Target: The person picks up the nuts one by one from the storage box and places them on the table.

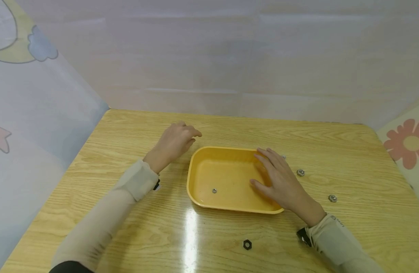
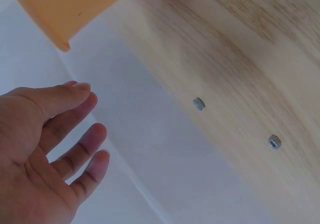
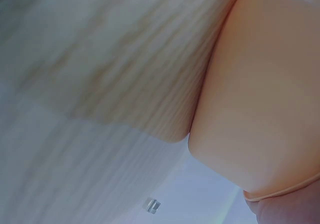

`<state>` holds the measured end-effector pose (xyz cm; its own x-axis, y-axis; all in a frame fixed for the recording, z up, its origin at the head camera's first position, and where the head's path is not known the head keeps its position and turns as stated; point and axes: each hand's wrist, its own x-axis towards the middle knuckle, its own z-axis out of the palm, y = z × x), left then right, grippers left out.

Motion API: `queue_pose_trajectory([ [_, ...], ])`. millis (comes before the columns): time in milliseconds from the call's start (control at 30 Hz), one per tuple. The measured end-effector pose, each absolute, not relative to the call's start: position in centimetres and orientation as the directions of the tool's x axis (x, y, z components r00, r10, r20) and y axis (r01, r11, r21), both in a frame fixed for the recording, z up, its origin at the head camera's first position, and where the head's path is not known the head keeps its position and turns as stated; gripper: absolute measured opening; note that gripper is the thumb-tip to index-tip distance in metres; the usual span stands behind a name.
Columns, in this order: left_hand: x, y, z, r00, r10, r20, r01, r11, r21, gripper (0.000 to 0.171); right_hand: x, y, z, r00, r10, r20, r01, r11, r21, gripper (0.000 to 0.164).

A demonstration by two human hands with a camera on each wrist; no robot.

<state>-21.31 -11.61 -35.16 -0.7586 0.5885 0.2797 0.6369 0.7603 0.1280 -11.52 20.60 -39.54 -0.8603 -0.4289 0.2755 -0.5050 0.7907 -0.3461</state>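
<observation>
A yellow plastic tray (image 1: 237,210) sits on the wooden table, with one small metal nut (image 1: 214,190) inside it. My right hand (image 1: 279,184) lies over the tray's right side, fingers spread near the far rim and thumb above the inside. Only a bit of that hand (image 3: 290,209) shows in the right wrist view, against the rim. Beyond the tray's far left corner, my left hand (image 1: 175,142) hovers with loosely bent fingers. In the left wrist view the left hand (image 2: 45,149) has its thumb near the index finger, and nothing shows between them.
Right of the tray lie two larger nuts (image 1: 300,172) and a small piece (image 1: 283,156) partly behind my right hand. A dark nut (image 1: 247,244) rests in front of the tray. A pale wall sheet (image 1: 230,76) borders the table's far edge.
</observation>
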Motion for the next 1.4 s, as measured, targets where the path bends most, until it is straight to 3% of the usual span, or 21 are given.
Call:
queue_pose_trajectory([
  [333,-20.1,-10.9,-34.6,-0.717,0.630,0.298,0.681,0.724,0.106,0.027,-11.6,20.6,-39.5,-0.864,-0.427,0.267,-0.500,0.793,-0.348,0.074],
  [1100,-17.7,-9.6,-34.7,-0.727,0.656,0.203,0.685,0.713,0.150,0.026,-11.6,20.5,-39.3,-0.873,-0.419,0.248,-0.485,0.797,-0.360,0.074],
  [1400,-17.0,-9.1,-35.2,-0.689,0.691,0.217,0.722,0.679,0.132,0.026,-11.6,20.6,-39.5,-0.872,-0.418,0.256,-0.487,0.798,-0.355,0.074],
])
